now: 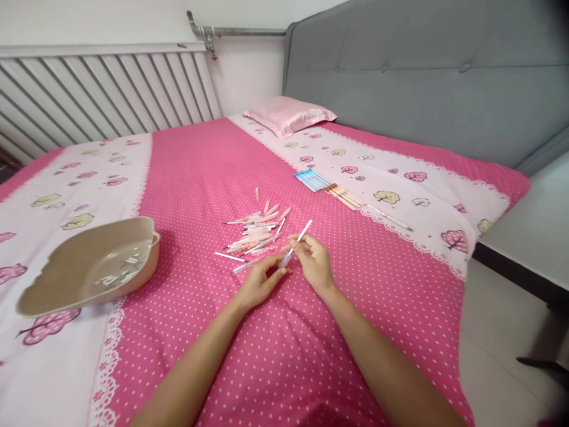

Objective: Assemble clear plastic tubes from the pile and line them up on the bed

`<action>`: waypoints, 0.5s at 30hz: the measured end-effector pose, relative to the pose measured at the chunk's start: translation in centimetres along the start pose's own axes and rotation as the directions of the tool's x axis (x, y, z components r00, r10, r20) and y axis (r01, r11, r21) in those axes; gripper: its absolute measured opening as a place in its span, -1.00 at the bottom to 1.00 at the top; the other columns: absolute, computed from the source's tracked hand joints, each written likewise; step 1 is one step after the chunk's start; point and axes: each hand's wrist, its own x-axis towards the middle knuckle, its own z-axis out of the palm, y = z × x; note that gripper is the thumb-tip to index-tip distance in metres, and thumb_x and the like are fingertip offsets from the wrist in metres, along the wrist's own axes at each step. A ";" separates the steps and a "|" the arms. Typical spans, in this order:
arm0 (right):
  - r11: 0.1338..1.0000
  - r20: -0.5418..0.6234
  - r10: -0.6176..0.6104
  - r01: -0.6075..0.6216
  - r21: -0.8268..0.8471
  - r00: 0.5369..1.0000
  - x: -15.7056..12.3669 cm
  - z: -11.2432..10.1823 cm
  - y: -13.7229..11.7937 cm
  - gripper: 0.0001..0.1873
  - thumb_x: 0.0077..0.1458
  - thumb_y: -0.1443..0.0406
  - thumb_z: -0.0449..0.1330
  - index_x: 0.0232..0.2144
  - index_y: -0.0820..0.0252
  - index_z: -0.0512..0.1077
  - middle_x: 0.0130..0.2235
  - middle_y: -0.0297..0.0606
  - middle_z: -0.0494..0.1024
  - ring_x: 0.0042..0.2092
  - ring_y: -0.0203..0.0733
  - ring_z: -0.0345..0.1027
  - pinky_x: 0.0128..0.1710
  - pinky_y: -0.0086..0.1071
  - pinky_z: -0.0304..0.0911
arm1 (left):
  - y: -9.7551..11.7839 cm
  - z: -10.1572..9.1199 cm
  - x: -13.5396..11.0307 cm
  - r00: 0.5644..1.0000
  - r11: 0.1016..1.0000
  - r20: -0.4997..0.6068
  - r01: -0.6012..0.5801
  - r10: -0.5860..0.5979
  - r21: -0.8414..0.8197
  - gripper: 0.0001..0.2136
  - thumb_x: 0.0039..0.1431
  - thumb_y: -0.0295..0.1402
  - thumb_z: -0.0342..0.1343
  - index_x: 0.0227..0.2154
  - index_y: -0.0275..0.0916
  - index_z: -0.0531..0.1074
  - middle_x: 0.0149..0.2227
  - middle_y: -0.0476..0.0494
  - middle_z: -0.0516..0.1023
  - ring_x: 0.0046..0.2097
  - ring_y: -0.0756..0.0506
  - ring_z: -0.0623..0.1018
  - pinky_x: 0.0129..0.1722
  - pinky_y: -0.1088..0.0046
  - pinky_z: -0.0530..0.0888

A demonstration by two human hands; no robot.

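Note:
A slim white pen refill (304, 230) slants up between my hands, its lower end in a wider, pale piece that looks like part of a pen barrel. My left hand (262, 281) pinches the lower end between thumb and fingers. Higher up, my right hand (315, 260) closes its thumb and fingertips around the white shaft. Just beyond my left hand lies a loose pile of pen parts (258, 233), with pink barrels and white refills, some dark-tipped. One small pink piece (256, 194) lies apart behind the pile.
A beige basin (57, 267) with small white pieces inside stands at the left. To the right lie a row of blue pens (311, 179), several orange pens (344, 196) and a clear pen (391, 219). A pink pillow (291, 114) rests near the grey headboard (400, 77).

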 end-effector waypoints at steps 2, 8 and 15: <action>1.000 0.075 -0.025 0.026 -0.017 0.997 -0.2 0.2 -0.2 -0.75 0.09 0.16 0.09 -0.27 0.20 0.42 -0.37 -0.25 0.55 -0.32 -0.21 0.46 -0.30 -0.35 0.37 | 0.0 0.0 0.0 1.000 0.999 0.001 0.003 -0.003 -0.034 -0.70 0.15 -0.25 0.04 -0.09 -0.25 0.41 -0.23 -0.21 0.56 -0.22 -0.15 0.53 -0.16 0.28 0.44; 0.996 0.160 -0.062 0.073 -0.059 0.985 -0.6 0.2 -1.2 -0.57 0.07 0.20 0.13 0.01 0.13 0.27 -0.09 -0.15 0.47 -0.14 -0.19 0.40 -0.28 -0.37 0.38 | 0.6 0.4 -0.1 1.000 0.991 -0.008 0.005 -0.006 -0.135 -0.74 0.15 -0.25 0.02 -0.14 -0.24 0.39 -0.18 -0.21 0.52 -0.14 -0.14 0.50 -0.10 0.28 0.42; 0.996 -0.052 -0.011 0.006 -0.094 0.999 -0.1 -0.4 -0.1 -0.52 0.08 0.13 0.10 0.03 0.15 0.20 -0.16 -0.16 0.50 -0.20 -0.20 0.39 -0.24 -0.33 0.34 | 0.7 -1.5 0.2 0.959 0.991 -0.260 0.094 -0.115 -0.092 -0.86 0.08 -0.38 -0.17 -0.37 -0.21 0.28 -0.44 -0.05 0.40 -0.39 -0.03 0.43 -0.31 0.37 0.42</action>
